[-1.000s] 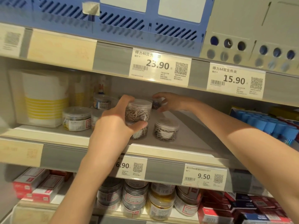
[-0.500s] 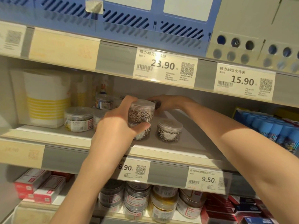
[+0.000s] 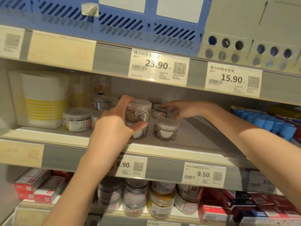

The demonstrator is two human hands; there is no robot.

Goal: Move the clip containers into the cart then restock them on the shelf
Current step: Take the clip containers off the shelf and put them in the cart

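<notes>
The clear clip container [image 3: 138, 111] is showing rose-gold clips through its wall. The neighbouring clear container [image 3: 165, 129] is showing dark clips and a white patch. The left container [image 3: 76, 119] is displaying multicoloured clips behind a white label. The white box [image 3: 44, 98] is carrying yellow stripes. The crate [image 3: 114, 22] above is presenting blue slatted walls. The tubes [image 3: 267, 121] are showing blue caps. The lower boxes [image 3: 40, 188] are showing red and white.
</notes>
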